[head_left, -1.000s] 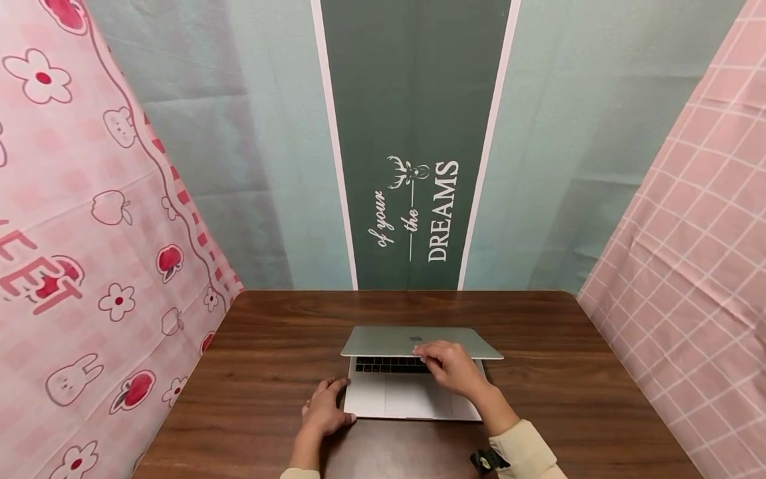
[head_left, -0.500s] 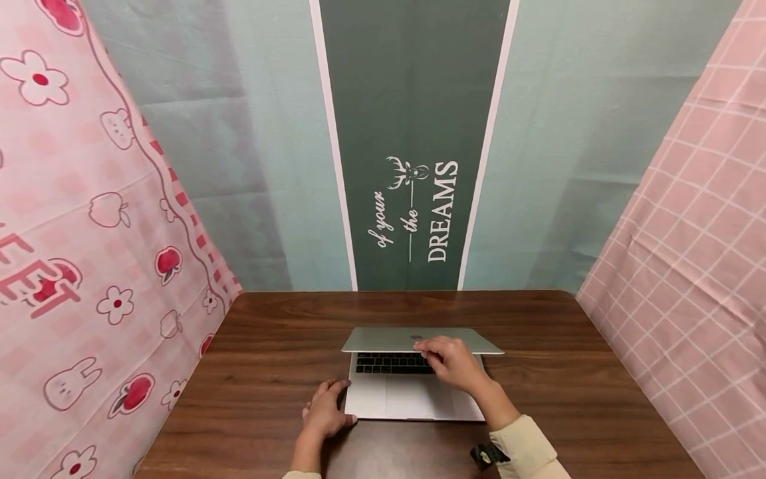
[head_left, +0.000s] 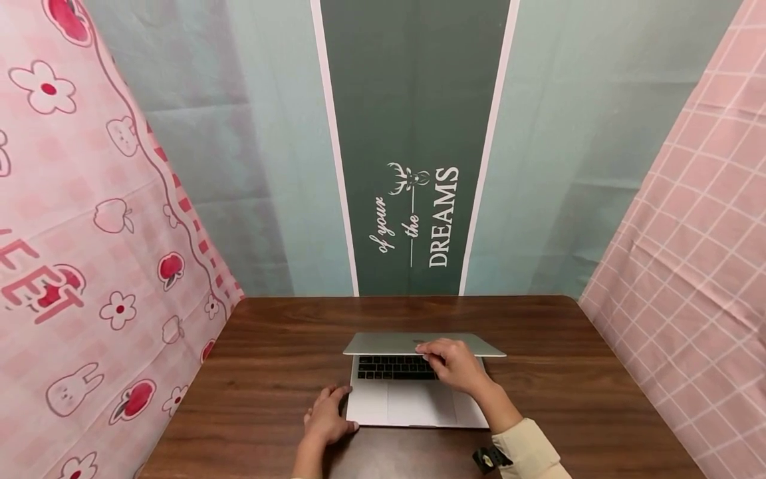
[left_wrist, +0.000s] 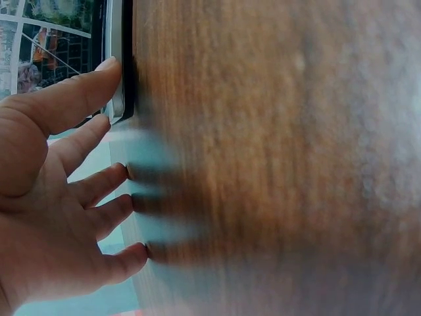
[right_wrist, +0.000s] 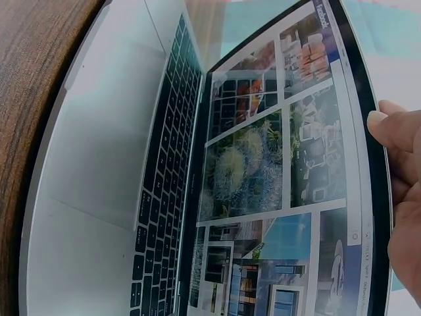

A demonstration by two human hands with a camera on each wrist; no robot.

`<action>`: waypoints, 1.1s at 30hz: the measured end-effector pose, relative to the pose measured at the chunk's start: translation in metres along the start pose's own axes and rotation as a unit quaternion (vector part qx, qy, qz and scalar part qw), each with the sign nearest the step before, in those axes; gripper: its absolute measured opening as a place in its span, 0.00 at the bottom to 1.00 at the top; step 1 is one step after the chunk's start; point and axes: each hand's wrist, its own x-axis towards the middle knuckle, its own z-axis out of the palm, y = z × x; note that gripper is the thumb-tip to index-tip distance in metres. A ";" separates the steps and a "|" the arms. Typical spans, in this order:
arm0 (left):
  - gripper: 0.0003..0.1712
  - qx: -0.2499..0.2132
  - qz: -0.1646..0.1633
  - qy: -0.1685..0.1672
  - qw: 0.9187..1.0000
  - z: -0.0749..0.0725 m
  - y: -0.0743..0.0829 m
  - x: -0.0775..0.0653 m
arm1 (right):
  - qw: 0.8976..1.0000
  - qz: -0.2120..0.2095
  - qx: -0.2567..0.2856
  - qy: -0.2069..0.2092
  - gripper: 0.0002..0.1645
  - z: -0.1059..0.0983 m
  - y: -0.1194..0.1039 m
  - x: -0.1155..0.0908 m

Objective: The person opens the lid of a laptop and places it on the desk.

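Laptop sits on the table, base flat, long axis left-right across the person, hinge on its far side. Lid is part raised, leaning forward over the keyboard; head view gets its outer face, right wrist view gets the lit screen with a grid of photos. Right hand pinches the lid's free edge, a bit right of the laptop's middle; its forearm passes over the base's front right corner. Left hand is at the laptop's front left corner, not gripping: fingers spread, thumb at the front edge, index finger by the left side, other fingertips on the table just left of the laptop. Key relation, as judged: hinge runs parallel to the long axis, beyond the right hand, so the lid can only swing toward or away from the person, not sideways. Right hand is nearer the lid, left nearer the base corner and well placed to brace; can't tell if it presses. Watch and sleeve are in front of the laptop, right side. Green curtain with white lettering hangs behind the laptop.
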 end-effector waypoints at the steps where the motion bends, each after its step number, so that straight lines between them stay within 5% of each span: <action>1: 0.40 -0.001 0.000 0.000 1.000 0.000 0.000 0.000 | 1.000 -0.001 -0.001 0.001 0.16 0.000 0.000 0.000; 33: 0.39 -0.003 0.004 0.005 1.000 0.000 0.002 -0.003 | 0.997 0.068 0.011 -0.043 0.14 -0.013 0.016 0.026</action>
